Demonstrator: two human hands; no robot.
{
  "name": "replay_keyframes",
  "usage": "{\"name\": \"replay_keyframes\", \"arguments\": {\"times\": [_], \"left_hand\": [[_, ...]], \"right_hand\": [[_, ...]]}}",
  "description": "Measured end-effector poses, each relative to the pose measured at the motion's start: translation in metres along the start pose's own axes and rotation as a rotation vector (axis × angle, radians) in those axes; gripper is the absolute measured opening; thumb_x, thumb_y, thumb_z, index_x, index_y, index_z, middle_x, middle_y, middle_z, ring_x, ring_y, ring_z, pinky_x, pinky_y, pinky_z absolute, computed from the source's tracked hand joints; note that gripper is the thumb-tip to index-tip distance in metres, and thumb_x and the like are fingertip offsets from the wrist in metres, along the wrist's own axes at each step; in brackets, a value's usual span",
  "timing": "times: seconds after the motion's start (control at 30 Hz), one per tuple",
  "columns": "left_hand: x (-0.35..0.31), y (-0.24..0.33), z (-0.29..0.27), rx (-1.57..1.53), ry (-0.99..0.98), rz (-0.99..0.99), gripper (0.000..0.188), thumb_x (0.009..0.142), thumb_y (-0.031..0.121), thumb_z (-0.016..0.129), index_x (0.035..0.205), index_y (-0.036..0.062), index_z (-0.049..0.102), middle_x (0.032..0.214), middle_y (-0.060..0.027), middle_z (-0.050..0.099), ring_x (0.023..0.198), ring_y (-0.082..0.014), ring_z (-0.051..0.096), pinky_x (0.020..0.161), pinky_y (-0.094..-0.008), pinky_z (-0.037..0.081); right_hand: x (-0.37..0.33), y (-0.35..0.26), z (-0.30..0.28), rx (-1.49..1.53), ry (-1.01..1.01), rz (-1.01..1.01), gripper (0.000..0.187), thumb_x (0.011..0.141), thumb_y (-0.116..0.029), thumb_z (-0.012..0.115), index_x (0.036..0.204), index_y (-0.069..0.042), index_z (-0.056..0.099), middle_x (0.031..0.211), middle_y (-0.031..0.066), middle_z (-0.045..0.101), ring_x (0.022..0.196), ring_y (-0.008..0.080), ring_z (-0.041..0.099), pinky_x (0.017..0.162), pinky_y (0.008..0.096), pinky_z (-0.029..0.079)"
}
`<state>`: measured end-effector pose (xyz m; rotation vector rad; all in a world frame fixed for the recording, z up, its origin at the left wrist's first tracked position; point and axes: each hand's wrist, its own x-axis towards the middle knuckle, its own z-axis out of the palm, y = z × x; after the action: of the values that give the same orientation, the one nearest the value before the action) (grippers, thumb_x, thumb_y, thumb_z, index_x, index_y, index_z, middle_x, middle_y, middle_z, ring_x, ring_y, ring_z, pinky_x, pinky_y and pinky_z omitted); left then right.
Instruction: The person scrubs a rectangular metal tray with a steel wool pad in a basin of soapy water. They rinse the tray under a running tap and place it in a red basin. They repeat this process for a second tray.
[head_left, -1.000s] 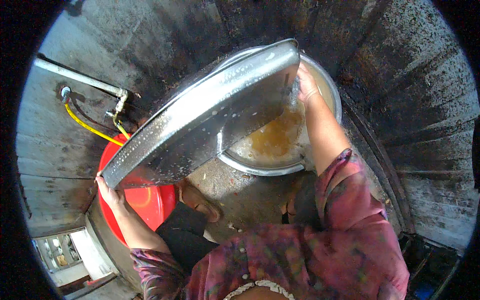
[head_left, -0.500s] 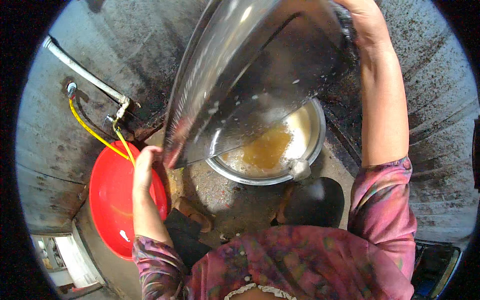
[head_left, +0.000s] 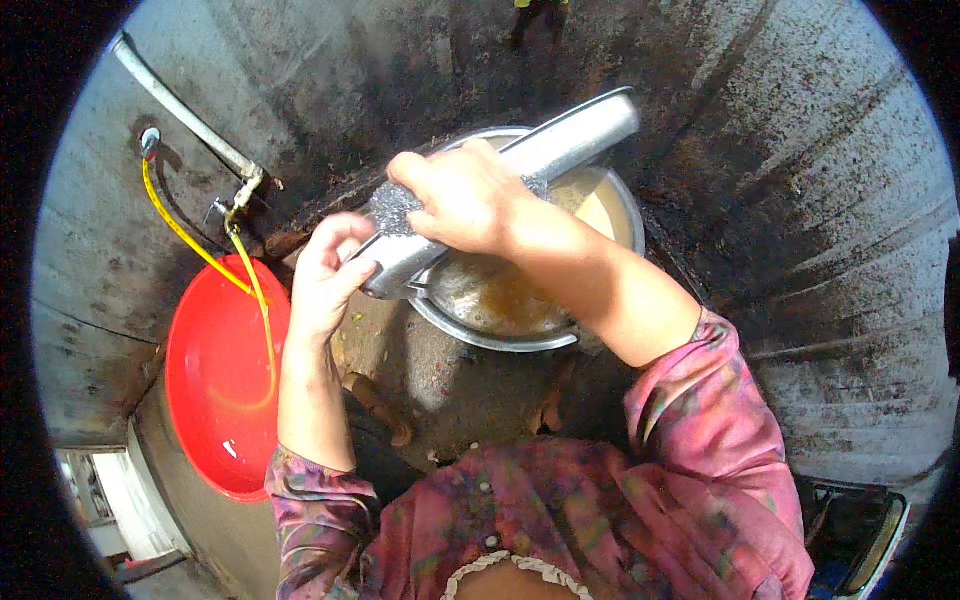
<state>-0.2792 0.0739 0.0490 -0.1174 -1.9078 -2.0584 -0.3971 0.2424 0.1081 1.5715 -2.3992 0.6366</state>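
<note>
My left hand point(head_left: 325, 275) grips the near left end of a shiny metal pan point(head_left: 575, 130), thumb on its side. The pan is tipped almost edge-on, slanting up to the far right, so its inner face is hidden. In my right hand point(head_left: 470, 200) is a grey steel wool scourer point(head_left: 393, 207), pressed against the pan's edge close to my left hand. Beneath the pan a round metal basin point(head_left: 500, 345) of cloudy, brownish water stands on the floor, partly covered by the pan and my right forearm.
A red plastic tub point(head_left: 215, 370) sits at the left, with a thin yellow hose point(head_left: 180, 215) hanging into it from a wall tap. A pale pipe point(head_left: 185, 115) runs along the stained wall point(head_left: 840, 180). A dark crate-like object point(head_left: 855, 540) is at lower right.
The pan has been lowered and turned from its broad face to nearly edge-on. My right hand has come from the far upper right to the pan's left part with the scourer.
</note>
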Motion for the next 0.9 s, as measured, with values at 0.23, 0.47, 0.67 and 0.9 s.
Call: {"name": "replay_keyframes", "arguments": {"times": [0.23,0.47,0.67,0.9], "left_hand": [[-0.01,-0.034,-0.04,0.227,0.082,-0.143,0.014,0.08,0.011,0.064,0.089,0.0002,0.061,0.073,0.0019,0.059,0.065,-0.0043,0.05,0.061,-0.0187,0.04],[-0.01,-0.03,-0.061,0.297,0.089,-0.172,0.021,0.084,0.015,0.059,0.098,-0.0013,0.06,0.079,0.0,0.06,0.072,-0.0076,0.053,0.067,-0.0215,0.042],[-0.008,-0.025,-0.032,0.462,0.027,-0.084,0.026,0.088,0.011,0.052,0.11,-0.0011,0.054,0.092,-0.001,0.058,0.084,-0.0099,0.053,0.076,-0.0242,0.043],[-0.023,-0.032,-0.08,0.124,0.343,-0.241,0.027,0.09,0.014,0.051,0.111,-0.003,0.053,0.099,-0.0067,0.061,0.085,-0.012,0.057,0.078,-0.0256,0.046]], "right_hand": [[0.001,0.091,-0.016,-0.181,0.118,-0.008,0.043,0.066,-0.021,0.066,0.108,-0.012,0.056,0.088,0.0152,0.064,0.08,0.0324,0.062,0.079,0.041,0.047],[0.011,0.198,-0.018,0.731,0.419,0.366,0.038,0.076,-0.002,0.052,0.114,-0.005,0.05,0.088,0.0042,0.057,0.068,0.0103,0.051,0.058,0.022,0.043],[0.038,0.119,0.09,0.418,0.879,0.189,0.043,0.072,-0.017,0.064,0.113,-0.007,0.055,0.101,0.0144,0.06,0.092,0.0285,0.059,0.086,0.0366,0.045],[-0.001,-0.062,0.197,0.718,0.451,-0.028,0.058,0.067,-0.01,0.068,0.122,-0.009,0.048,0.135,0.0241,0.028,0.123,0.0443,0.031,0.103,0.0464,0.028]]}}
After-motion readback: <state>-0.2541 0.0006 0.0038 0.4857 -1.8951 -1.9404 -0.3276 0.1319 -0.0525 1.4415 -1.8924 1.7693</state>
